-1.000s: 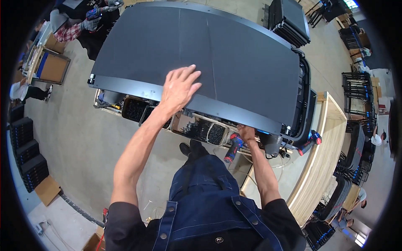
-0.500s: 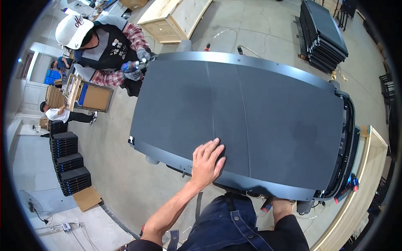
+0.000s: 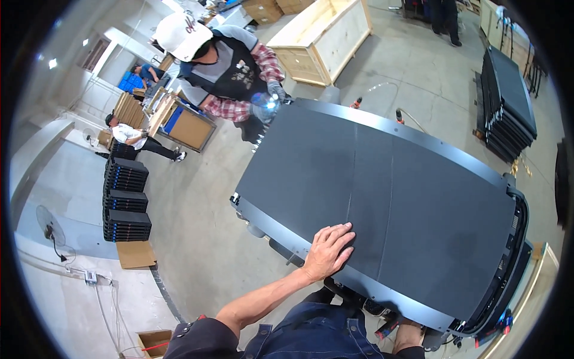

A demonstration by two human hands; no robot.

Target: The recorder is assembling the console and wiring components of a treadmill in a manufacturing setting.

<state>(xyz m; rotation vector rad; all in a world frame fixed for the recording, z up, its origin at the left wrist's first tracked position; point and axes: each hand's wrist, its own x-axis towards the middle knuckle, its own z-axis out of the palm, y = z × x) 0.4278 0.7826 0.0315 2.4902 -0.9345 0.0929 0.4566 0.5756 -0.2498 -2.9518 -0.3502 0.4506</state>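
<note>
A large dark deck that looks like a treadmill point(image 3: 311, 161) lies in front of me, with a wide black belt and grey metal side rails. Two creases cross the belt. My left hand point(image 3: 329, 251) rests palm down on the belt beside the near rail, its fingers stretched out and holding nothing. My right forearm reaches under the near rail towards the right end, where the deck hides the right hand and its fingers. Next to that wrist a red and dark power tool point(image 3: 387, 328) is partly visible beneath the rail.
Across the deck's far left corner, a gloved co-worker point(image 3: 239, 78) holds a lit power tool. An open wooden crate point(image 3: 323, 45) stands behind. Stacked black panels point(image 3: 508, 102) are at right, more stacks point(image 3: 127, 203) at left. A wooden edge point(image 3: 535, 287) stands close on the right.
My view has swung left, so the whole scene sits further right and looks tilted. The co-worker's tool now shows a bright light. My left hand stays flat on the belt.
</note>
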